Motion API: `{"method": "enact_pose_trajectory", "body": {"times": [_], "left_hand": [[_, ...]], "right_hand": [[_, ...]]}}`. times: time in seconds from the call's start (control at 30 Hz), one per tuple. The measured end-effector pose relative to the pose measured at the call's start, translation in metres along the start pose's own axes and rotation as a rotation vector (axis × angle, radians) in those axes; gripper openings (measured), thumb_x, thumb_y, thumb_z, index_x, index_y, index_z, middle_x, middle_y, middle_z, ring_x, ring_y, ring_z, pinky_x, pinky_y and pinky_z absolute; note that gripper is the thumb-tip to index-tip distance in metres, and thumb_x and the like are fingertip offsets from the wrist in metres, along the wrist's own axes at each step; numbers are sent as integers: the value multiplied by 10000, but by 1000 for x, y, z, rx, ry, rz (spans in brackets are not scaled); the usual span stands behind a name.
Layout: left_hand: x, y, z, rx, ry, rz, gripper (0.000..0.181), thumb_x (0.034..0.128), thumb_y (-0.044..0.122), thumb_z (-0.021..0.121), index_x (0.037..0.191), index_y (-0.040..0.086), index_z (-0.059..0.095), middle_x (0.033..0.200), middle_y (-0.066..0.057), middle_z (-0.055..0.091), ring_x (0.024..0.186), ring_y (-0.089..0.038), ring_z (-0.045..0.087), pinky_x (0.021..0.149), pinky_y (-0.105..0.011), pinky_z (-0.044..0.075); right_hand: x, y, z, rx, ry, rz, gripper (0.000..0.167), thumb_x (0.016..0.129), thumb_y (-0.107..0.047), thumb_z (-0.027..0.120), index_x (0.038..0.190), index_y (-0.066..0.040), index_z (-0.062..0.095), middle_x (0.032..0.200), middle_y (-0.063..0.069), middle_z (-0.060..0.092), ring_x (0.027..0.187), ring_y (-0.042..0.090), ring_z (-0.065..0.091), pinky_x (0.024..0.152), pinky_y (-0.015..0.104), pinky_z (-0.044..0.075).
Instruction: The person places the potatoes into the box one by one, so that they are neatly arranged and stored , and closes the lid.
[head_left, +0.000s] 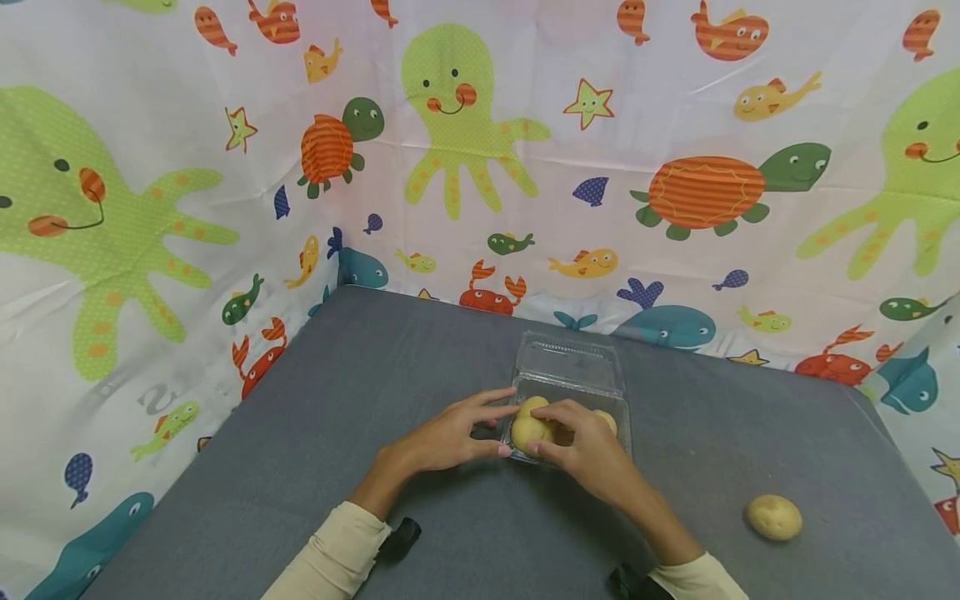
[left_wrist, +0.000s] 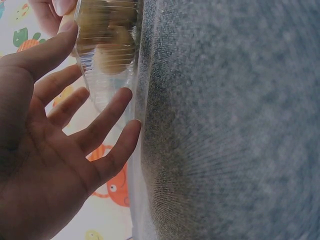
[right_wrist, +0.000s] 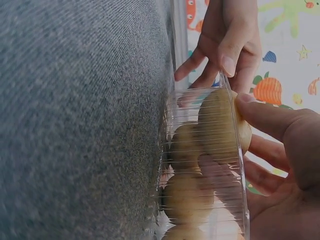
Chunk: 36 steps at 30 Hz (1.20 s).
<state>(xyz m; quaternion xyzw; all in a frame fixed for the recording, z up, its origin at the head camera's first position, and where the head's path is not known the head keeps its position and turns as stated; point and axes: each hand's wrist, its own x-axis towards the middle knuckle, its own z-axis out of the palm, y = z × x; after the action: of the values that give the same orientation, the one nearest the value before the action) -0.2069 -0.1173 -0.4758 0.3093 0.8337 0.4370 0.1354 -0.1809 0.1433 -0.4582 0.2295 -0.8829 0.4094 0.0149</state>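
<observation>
A clear plastic clamshell container (head_left: 625,408) lies on the grey cloth with its lid (head_left: 566,364) folded back. Several potatoes sit inside it. My right hand (head_left: 592,454) holds one potato (head_left: 531,433) at the container's front left, thumb on the near side and fingers over the top; the right wrist view shows this potato (right_wrist: 222,125) rising above the rim, with other potatoes (right_wrist: 187,197) lower down behind the ribbed wall. At the container's left side is my left hand (head_left: 450,433), its thumb at the rim and its other fingers (left_wrist: 115,112) spread along the wall.
A single potato (head_left: 774,517) lies on the grey cloth (head_left: 300,433) at the right. Behind and to the left hangs a white curtain (head_left: 525,75) printed with sea animals, meeting the cloth's far edge.
</observation>
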Motion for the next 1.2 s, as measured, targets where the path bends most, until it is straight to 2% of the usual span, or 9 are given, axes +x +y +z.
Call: {"method": "enact_pose_trajectory", "body": {"times": [0.3,0.6,0.87,1.2], "left_hand": [[0,3,-1,8,-6,1,660,1007,351,757,1595,180,509,1737,52,304,1367,-263,612,1148,-475,490],[0,2,-1,14,-3,15,653,1006,341,761,1587,170,519,1737,30,311,1356,-267,621,1143,-477,494],[0,2,-1,0,0,17,647,1006,335,761,1581,154,526,1737,9,316,1345,-269,627,1142,-489,494],[0,2,0,14,-1,8,646,1009,355,755,1583,168,526,1738,38,308,1350,-242,622,1138,-472,500]], "right_hand": [[-1,2,-1,37,-14,-13,363,967,-185,807,1303,-64,740,1242,65,708,1079,207,707,900,371,630],[0,1,-2,35,-2,-36,356,909,-139,857,1241,-47,765,1188,60,728,1007,183,714,864,359,634],[0,2,-2,63,-15,-34,331,917,-66,833,1240,-38,764,1207,83,722,1047,223,720,868,350,637],[-2,3,-3,55,-39,-27,348,908,-75,843,1242,-25,763,1229,102,726,1089,270,731,900,386,632]]}}
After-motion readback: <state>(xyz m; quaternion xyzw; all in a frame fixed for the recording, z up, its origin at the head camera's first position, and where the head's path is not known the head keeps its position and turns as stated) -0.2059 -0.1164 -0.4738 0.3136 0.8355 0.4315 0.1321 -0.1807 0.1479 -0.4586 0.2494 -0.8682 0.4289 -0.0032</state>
